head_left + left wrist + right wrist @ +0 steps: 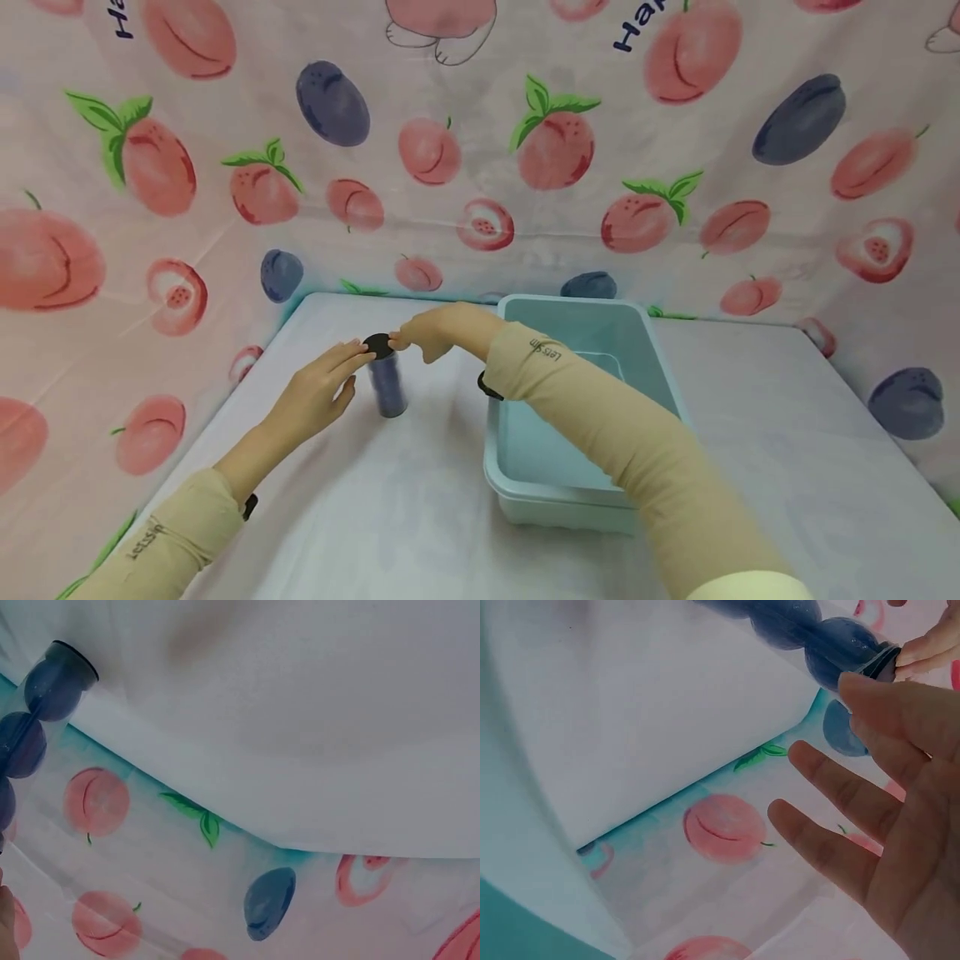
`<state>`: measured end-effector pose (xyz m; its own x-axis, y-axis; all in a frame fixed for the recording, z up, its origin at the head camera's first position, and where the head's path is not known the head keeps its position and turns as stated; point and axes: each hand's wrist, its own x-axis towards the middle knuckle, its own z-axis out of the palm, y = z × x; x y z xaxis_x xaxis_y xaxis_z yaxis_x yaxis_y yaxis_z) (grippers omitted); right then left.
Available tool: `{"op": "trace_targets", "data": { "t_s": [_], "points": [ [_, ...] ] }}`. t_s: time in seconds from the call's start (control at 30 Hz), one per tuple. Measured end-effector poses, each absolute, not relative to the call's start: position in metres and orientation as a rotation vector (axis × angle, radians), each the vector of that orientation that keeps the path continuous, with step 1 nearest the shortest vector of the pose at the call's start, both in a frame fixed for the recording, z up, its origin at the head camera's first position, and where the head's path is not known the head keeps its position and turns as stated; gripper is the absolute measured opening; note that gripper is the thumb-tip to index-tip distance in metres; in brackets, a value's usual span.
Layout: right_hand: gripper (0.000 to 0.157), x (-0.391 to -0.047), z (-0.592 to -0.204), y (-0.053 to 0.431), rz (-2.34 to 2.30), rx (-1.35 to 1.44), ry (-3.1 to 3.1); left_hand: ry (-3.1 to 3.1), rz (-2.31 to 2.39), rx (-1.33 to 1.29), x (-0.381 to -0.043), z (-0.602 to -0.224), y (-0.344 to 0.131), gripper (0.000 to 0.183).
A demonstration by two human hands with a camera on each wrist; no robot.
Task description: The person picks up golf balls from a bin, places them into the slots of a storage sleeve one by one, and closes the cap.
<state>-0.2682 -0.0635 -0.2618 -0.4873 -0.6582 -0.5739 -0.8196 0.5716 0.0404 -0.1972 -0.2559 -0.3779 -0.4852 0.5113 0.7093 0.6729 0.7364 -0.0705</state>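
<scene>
A clear tube (pixel 387 385) with several dark blue balls inside stands upright on the white table, capped by a black lid (pixel 379 345). My left hand (pixel 315 392) reaches in from the left, its nearly straight fingers touching the lid's left edge and its thumb held lower, apart from the tube. From the other side my right hand (pixel 438 329) comes over with thumb and forefinger close together, pinching at the lid's right rim. Its other fingers (pixel 840 791) spread out straight. The left wrist view catches the tube's balls (pixel 52 690), with just a bit of a hand at the lower left.
To the right of the tube is a light blue plastic bin (pixel 491 471), with my right forearm (pixel 600 400) across it. A fruit-print cloth (pixel 480 92) hangs behind and beside the white table (pixel 420 517).
</scene>
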Motion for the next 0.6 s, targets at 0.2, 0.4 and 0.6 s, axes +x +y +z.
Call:
{"op": "trace_targets", "data": {
  "t_s": [0.2,0.4,0.6],
  "points": [
    [0.062,-0.269,-0.266,-0.057,0.395,-1.208,2.307,-2.239,-0.227,-0.894,-0.197,-0.371,-0.253,0.04],
    [0.06,-0.268,-0.265,-0.054,0.366,-1.217,2.323,-2.256,-0.242,-0.901,-0.197,-0.366,-0.255,0.037],
    [0.056,-0.266,-0.259,-0.046,0.323,-1.284,2.323,-2.293,-0.256,-0.832,-0.194,-0.361,-0.259,0.036]
  ]
}}
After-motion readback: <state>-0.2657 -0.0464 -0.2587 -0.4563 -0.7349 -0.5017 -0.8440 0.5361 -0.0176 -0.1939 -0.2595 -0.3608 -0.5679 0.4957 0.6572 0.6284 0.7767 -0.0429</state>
